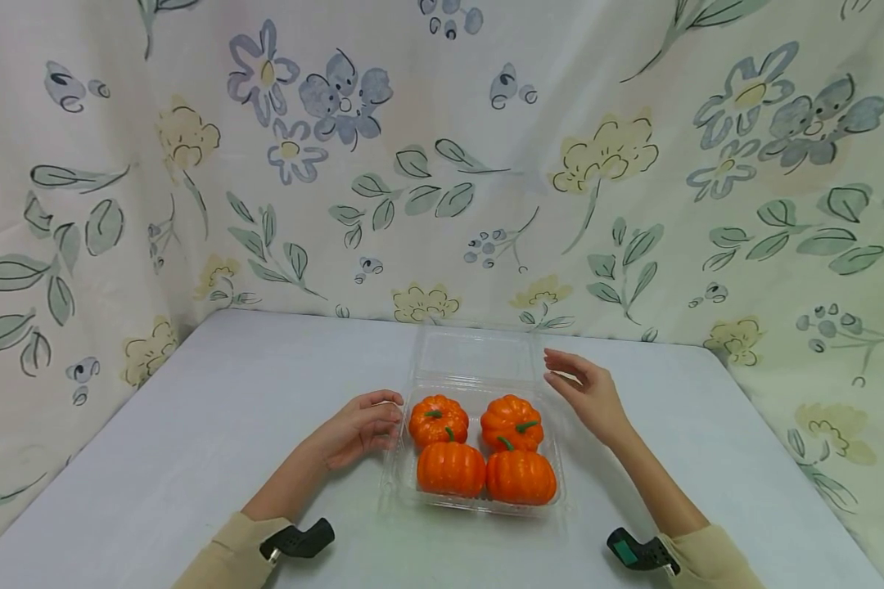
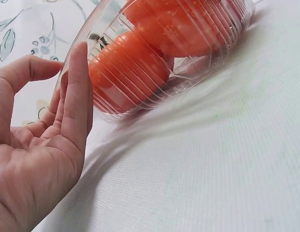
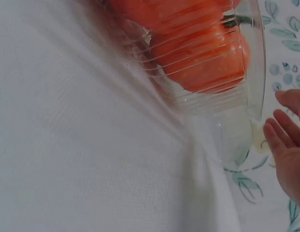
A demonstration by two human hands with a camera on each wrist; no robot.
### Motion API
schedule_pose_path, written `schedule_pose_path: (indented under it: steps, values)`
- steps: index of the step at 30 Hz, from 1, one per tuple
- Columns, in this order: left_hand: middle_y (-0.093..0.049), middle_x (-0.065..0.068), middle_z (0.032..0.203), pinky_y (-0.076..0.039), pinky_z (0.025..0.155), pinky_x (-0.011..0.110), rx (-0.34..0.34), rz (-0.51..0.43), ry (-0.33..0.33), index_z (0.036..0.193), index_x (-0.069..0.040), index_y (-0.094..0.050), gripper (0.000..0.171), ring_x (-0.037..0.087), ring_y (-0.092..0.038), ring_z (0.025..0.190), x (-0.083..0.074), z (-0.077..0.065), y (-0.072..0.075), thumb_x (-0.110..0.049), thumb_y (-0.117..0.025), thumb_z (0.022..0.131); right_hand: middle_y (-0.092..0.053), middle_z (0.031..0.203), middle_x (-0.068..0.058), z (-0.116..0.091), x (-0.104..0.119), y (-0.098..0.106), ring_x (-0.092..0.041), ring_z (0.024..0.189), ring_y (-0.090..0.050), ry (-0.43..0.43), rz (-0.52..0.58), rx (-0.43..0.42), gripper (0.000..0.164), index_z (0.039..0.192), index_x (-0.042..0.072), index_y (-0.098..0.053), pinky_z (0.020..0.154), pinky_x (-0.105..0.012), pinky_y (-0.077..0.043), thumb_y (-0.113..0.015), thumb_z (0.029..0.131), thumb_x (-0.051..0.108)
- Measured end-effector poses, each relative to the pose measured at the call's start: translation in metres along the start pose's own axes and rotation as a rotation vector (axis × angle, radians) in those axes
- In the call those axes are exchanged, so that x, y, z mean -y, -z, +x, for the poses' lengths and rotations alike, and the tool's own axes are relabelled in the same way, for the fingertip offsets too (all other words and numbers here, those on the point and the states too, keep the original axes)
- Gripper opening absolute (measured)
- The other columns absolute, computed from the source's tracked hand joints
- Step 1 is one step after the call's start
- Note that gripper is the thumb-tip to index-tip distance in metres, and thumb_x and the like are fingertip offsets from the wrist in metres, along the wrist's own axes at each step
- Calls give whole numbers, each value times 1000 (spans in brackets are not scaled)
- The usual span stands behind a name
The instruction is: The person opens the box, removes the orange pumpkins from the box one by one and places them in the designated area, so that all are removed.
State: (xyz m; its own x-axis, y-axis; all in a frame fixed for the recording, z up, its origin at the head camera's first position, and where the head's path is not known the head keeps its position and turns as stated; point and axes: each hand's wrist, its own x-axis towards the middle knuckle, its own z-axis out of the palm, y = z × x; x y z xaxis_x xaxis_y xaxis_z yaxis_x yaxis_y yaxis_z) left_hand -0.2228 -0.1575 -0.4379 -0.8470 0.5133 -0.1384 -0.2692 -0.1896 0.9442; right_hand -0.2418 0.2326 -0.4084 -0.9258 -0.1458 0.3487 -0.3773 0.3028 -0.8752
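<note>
A clear plastic clamshell box stands on the table, its see-through lid folded back behind it. Several small orange toy pumpkins with green stems sit inside in two rows. My left hand is at the box's left wall, fingertips right at the rim; in the left wrist view its fingers are extended along the ribbed side. Up by the lid's right edge, my right hand is raised with loosely bent fingers and holds nothing. The right wrist view shows it just beyond the box's rim.
A white cloth covers the table. Behind and at both sides hangs a curtain printed with flowers and leaves. Each forearm has a beige sleeve and a black wrist strap, the left strap lying near the table's front.
</note>
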Motion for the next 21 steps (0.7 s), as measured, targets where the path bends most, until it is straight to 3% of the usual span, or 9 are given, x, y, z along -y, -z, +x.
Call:
schedule_pose_path:
  steps: [5,14,21]
  values:
    - [-64,-4,93,-61,73,21,-14,-10,9,122,-9,-52,16,8,-64,75,1,1,-2,-8,-53,106,-60,129,-41,-6,9,0,-2,111,-67,74,6,83,45,140,-11,-57,93,-13,-54,-69,97,-7]
    - [-61,-3,89,-60,70,19,-40,-28,-11,121,-10,-52,14,8,-61,70,5,3,-1,-7,-51,107,-62,132,-37,-15,15,0,-32,119,-69,81,-19,230,46,142,-7,-56,95,-16,-54,-69,99,-1]
    - [-61,-3,88,-59,70,18,-42,-35,-15,120,-11,-53,14,7,-61,69,4,3,-2,-6,-51,107,-62,135,-35,-17,12,-1,-28,122,-69,112,-27,288,45,141,-6,-58,101,-22,-54,-70,98,-1]
